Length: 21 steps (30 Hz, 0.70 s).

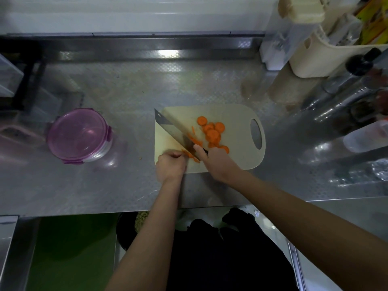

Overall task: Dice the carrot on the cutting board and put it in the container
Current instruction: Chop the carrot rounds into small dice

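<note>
At lower centre, the right hand (212, 158) gripped the broad steel cleaver (175, 133), while the left hand (171, 163) pinched thin orange carrot strips (190, 153) against its blade, steadying them for dicing. Round orange carrot slices (212, 131) waited on the beige plastic cutting board (235, 122); the lidded purple round container (78, 135) sat left on the steel table (126, 91).

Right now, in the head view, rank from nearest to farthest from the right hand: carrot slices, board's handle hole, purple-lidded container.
1. Carrot slices, just beyond the right hand.
2. Handle hole, right end of the board.
3. Purple-lidded container, far left on the counter.
</note>
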### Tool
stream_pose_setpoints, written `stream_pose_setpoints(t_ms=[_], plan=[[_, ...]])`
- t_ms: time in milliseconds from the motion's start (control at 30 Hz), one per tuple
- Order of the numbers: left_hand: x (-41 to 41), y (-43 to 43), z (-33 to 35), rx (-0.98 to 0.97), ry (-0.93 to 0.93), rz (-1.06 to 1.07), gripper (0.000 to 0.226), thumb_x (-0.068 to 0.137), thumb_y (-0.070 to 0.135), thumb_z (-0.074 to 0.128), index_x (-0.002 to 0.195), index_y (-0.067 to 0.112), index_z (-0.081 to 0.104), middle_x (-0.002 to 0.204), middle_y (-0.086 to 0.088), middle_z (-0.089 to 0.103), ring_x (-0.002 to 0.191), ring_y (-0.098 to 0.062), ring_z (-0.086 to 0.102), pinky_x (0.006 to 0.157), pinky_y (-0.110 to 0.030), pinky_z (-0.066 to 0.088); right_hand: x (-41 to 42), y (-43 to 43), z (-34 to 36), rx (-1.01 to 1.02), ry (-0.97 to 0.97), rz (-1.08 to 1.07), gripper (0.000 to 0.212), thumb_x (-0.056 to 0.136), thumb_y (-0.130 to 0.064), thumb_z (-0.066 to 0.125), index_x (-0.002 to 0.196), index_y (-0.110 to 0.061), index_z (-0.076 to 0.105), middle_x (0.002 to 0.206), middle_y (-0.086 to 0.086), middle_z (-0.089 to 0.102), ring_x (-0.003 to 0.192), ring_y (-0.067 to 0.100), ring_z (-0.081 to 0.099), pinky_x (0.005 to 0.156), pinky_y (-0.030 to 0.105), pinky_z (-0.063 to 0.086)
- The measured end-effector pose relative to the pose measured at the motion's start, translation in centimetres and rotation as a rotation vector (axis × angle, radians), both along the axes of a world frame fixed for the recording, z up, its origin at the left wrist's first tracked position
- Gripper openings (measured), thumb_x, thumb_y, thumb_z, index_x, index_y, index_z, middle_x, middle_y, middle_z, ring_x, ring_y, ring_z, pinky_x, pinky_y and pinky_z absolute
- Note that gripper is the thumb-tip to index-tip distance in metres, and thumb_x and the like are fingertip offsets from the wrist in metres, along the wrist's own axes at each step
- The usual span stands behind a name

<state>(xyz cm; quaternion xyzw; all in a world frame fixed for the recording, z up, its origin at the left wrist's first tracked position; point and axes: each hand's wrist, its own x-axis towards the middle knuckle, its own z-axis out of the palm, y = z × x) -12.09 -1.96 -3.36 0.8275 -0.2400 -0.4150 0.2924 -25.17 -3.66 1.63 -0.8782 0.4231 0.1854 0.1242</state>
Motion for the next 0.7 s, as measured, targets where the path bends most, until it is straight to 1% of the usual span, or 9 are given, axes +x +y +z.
stream_pose_setpoints(t_ms=[200, 267, 300, 333, 400, 467, 533, 600, 700], plan=[[0.0, 0.1, 0.2, -0.003, 0.017, -0.021, 0.011, 0.071, 0.028, 0.062, 0.062, 0.029, 0.068, 0.077, 0.001, 0.071, 0.079, -0.025, 0.067, 0.077, -0.039, 0.056, -0.2, 0.2, -0.3, 0.004, 0.014, -0.001, 0.063, 0.096, 0.002, 0.029, 0.15, -0.005, -0.002, 0.12, 0.021, 0.051, 0.102, 0.032, 0.054, 0.066, 0.035, 0.027], [0.0, 0.1, 0.2, -0.011, 0.032, -0.023, 0.009, 0.066, 0.032, 0.061, 0.062, 0.029, 0.068, 0.077, -0.001, 0.072, 0.079, -0.027, 0.067, 0.075, -0.041, 0.057, -0.3, 0.3, -1.0, -0.146, -0.129, 0.052, 0.069, 0.08, 0.011, 0.055, 0.143, 0.007, 0.027, 0.091, 0.025, 0.06, 0.073, 0.035, 0.061, 0.05, 0.031, 0.024], [0.0, 0.1, 0.4, -0.008, 0.033, -0.025, 0.009, 0.065, 0.032, 0.061, 0.062, 0.028, 0.068, 0.077, -0.002, 0.072, 0.079, -0.028, 0.067, 0.075, -0.04, 0.057, -0.3, 0.4, -1.0, -0.184, -0.144, 0.096, 0.07, 0.062, 0.017, 0.069, 0.128, 0.011, 0.047, 0.068, 0.023, 0.058, 0.049, 0.032, 0.057, 0.043, 0.024, 0.016], [0.0, 0.2, 0.4, -0.003, 0.027, -0.029, 0.008, 0.066, 0.031, 0.062, 0.061, 0.028, 0.067, 0.077, -0.003, 0.072, 0.08, -0.028, 0.067, 0.075, -0.04, 0.057, -0.4, 0.6, -1.4, -0.236, -0.226, 0.13, 0.069, 0.047, 0.019, 0.073, 0.114, 0.01, 0.058, 0.052, 0.019, 0.052, 0.033, 0.028, 0.047, 0.042, 0.018, 0.009], [0.0, 0.2, 0.5, 0.0, 0.022, -0.028, 0.011, 0.07, 0.027, 0.063, 0.06, 0.028, 0.066, 0.077, -0.002, 0.072, 0.08, -0.027, 0.067, 0.076, -0.039, 0.057, -0.7, 0.6, -2.8, -0.248, -0.327, 0.117, 0.071, 0.037, 0.017, 0.077, 0.105, 0.007, 0.06, 0.045, 0.016, 0.047, 0.025, 0.024, 0.039, 0.043, 0.014, 0.003], [0.0, 0.1, 0.7, 0.007, 0.023, -0.024, 0.012, 0.071, 0.026, 0.063, 0.059, 0.028, 0.066, 0.077, -0.001, 0.072, 0.08, -0.026, 0.067, 0.076, -0.039, 0.056, -0.2, 0.7, -1.4, -0.21, -0.248, 0.112, 0.078, 0.04, 0.014, 0.081, 0.115, 0.009, 0.059, 0.053, 0.019, 0.052, 0.033, 0.028, 0.047, 0.041, 0.018, 0.004], [-0.1, 0.1, 0.7, 0.012, 0.022, -0.025, 0.011, 0.07, 0.026, 0.063, 0.06, 0.028, 0.067, 0.077, -0.001, 0.072, 0.08, -0.025, 0.067, 0.077, -0.038, 0.056, 0.1, 0.8, -0.3, -0.084, -0.121, 0.052, 0.076, 0.076, 0.012, 0.06, 0.144, 0.004, 0.027, 0.089, 0.025, 0.058, 0.07, 0.035, 0.061, 0.047, 0.03, 0.025], [-0.1, 0.0, 0.7, 0.014, 0.022, -0.027, 0.01, 0.071, 0.027, 0.062, 0.063, 0.028, 0.069, 0.078, 0.002, 0.072, 0.079, -0.024, 0.067, 0.076, -0.038, 0.056, 0.1, 1.1, 0.1, -0.014, -0.084, -0.057, 0.071, 0.093, 0.006, 0.035, 0.15, -0.009, -0.002, 0.115, 0.022, 0.051, 0.097, 0.034, 0.055, 0.064, 0.035, 0.033], [-0.1, 0.0, 0.6, 0.013, 0.009, -0.027, 0.01, 0.071, 0.028, 0.062, 0.069, 0.027, 0.072, 0.08, 0.003, 0.072, 0.08, -0.023, 0.067, 0.077, -0.037, 0.056, 0.6, 1.3, 0.5, 0.0, -0.024, -0.094, 0.071, 0.096, 0.003, 0.033, 0.151, -0.017, -0.006, 0.12, 0.021, 0.046, 0.102, 0.033, 0.053, 0.067, 0.035, 0.035]])
